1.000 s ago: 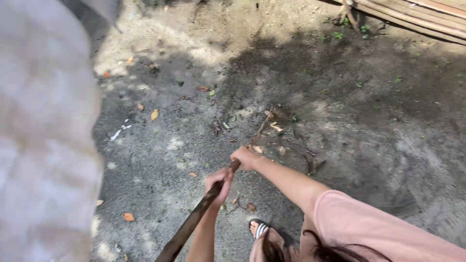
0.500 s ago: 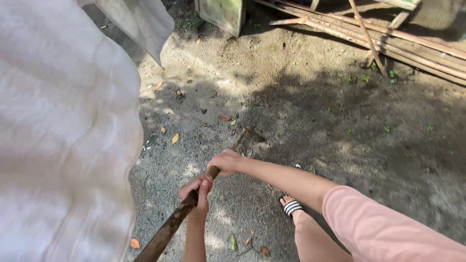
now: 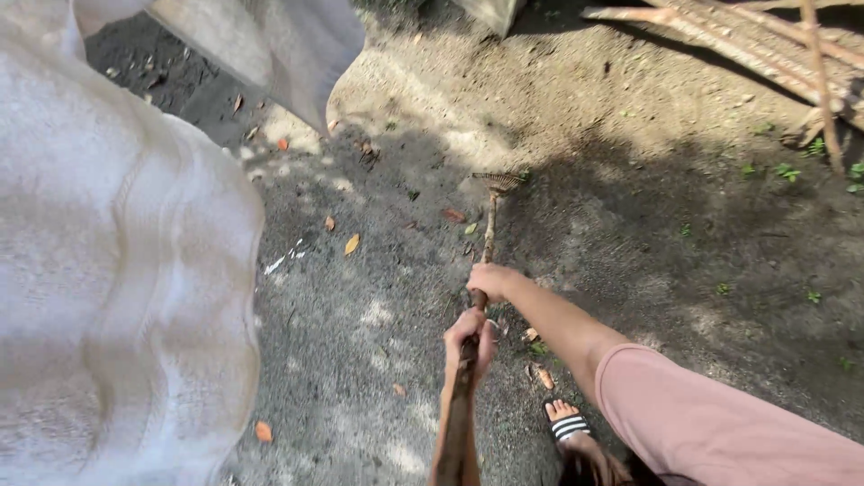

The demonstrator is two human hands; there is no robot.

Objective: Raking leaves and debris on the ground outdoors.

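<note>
We noted both hands closed on the rake handle [image 3: 489, 243], right hand [image 3: 490, 281] ahead, left hand [image 3: 468, 342] behind, tines [image 3: 497, 182] on the dirt ground [image 3: 630, 180], white cloth [image 3: 108, 297] alongside.

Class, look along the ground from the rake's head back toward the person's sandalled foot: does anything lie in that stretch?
Only litter. Beside the handle just behind the rake head lie a reddish leaf and a small green one; nearer the foot, an orange leaf. Both hands, left hand and right hand, grip the handle.
</note>
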